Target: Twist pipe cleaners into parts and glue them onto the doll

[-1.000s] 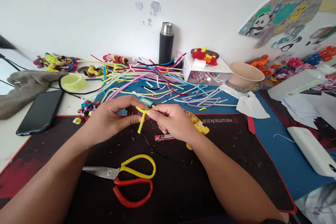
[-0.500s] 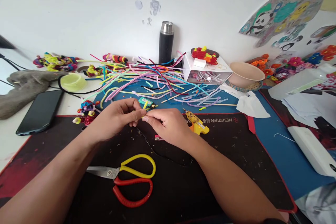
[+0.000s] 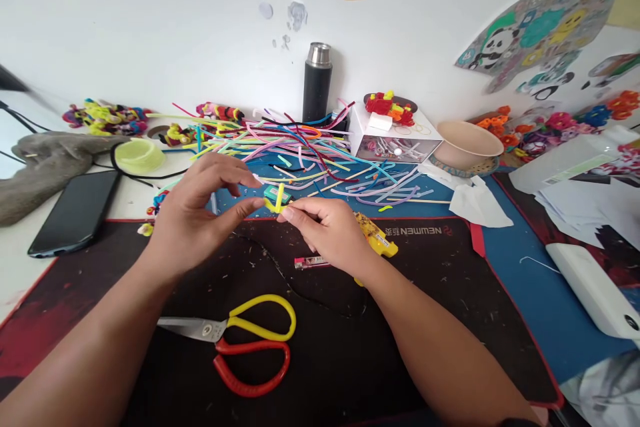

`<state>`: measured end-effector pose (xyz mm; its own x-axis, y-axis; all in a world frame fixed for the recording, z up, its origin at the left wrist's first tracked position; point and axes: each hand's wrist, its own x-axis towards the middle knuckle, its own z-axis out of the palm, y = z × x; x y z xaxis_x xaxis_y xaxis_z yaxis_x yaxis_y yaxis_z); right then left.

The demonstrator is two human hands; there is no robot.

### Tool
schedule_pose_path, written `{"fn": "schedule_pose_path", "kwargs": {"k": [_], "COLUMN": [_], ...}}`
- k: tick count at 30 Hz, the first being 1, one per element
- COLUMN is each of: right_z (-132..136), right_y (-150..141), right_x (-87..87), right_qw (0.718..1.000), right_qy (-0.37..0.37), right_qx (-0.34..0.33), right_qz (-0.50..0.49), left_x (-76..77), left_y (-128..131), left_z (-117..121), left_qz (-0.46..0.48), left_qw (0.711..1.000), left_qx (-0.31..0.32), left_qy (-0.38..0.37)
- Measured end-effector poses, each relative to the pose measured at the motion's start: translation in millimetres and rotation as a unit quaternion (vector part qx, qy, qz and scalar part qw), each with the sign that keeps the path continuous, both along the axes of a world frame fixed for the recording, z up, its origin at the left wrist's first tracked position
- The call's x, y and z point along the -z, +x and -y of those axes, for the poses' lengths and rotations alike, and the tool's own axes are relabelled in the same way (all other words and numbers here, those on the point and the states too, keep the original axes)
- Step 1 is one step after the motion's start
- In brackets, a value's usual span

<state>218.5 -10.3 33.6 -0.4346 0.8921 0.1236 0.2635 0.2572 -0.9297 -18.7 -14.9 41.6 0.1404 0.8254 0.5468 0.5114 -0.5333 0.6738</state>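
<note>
A short yellow pipe cleaner [image 3: 280,196], bent with one end sticking up, is pinched between the thumb and fingers of my right hand [image 3: 327,225]. My left hand [image 3: 205,203] is beside it with thumb and fingers spread apart; the thumb tip lies at the left end of the pipe cleaner, and whether it touches is hard to tell. Below the hands, scissors [image 3: 235,340] with one yellow and one red handle rest on the black mat [image 3: 400,333]. A pink lighter [image 3: 310,262] and a yellow glue gun [image 3: 376,235] lie close to my right hand.
Many coloured pipe cleaners [image 3: 260,143] are heaped at the back, near a black thermos [image 3: 317,83] and a white box [image 3: 395,133]. A phone [image 3: 75,212] lies at left. On the right are a beige bowl [image 3: 467,145], a plastic bottle [image 3: 565,163] and a white power bank [image 3: 593,287].
My left hand has opened and drawn back left from the yellow pipe cleaner, which now shows more fully. My right hand still pinches it and has shifted slightly right, uncovering more of the lighter.
</note>
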Motion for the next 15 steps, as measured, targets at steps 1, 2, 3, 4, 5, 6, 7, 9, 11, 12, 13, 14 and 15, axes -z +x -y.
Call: {"fn": "schedule_pose_path", "kwargs": {"k": [1,2,3,4,5,6,7,9,11,12,13,14,15], "right_z": [0.1,0.2,0.2,0.2,0.2,0.1,0.1,0.0,-0.1,-0.1,-0.1,-0.1,-0.1], "right_y": [0.3,0.6,0.8,0.9,1.0,1.0,1.0,1.0,0.9,0.9,0.9,0.9,0.9], "right_x": [-0.6,-1.0,-1.1,-1.0,-0.7,-0.3,0.2,1.1,1.7,1.9,2.0,2.1,2.2], "right_qw": [1.000,1.000,0.999,0.999,0.999,0.999,0.999,0.999,0.998,0.998,0.998,0.998,0.998], "right_qy": [-0.012,-0.021,-0.028,-0.034,-0.038,-0.042,-0.046,-0.051,-0.054,-0.054,-0.054,-0.053,-0.052], "right_qx": [-0.002,-0.004,-0.007,-0.009,-0.012,-0.014,-0.014,-0.014,-0.012,-0.012,-0.012,-0.012,-0.013], "right_qz": [-0.008,-0.013,-0.015,-0.016,-0.016,-0.015,-0.015,-0.013,-0.010,-0.010,-0.011,-0.013,-0.015], "left_x": [-3.9,-7.4,-10.2,-12.1,-13.0,-13.0,-12.2,-9.4,-7.1,-6.5,-6.3,-6.5,-6.8], "left_y": [-0.5,-0.1,0.8,2.0,3.1,4.0,4.5,4.7,4.5,4.5,4.7,5.0,5.3], "left_z": [0.9,1.9,3.1,4.2,5.1,5.8,6.2,6.3,6.3,6.3,6.4,6.5,6.5], "left_qz": [-0.031,-0.056,-0.076,-0.095,-0.111,-0.126,-0.141,-0.163,-0.177,-0.180,-0.184,-0.188,-0.192], "left_qw": [0.998,0.995,0.992,0.990,0.989,0.988,0.986,0.982,0.980,0.979,0.978,0.978,0.977], "left_qx": [0.014,0.033,0.048,0.056,0.062,0.067,0.069,0.066,0.058,0.056,0.055,0.055,0.055], "left_qy": [0.047,0.077,0.087,0.083,0.073,0.063,0.057,0.064,0.073,0.076,0.077,0.076,0.076]}}
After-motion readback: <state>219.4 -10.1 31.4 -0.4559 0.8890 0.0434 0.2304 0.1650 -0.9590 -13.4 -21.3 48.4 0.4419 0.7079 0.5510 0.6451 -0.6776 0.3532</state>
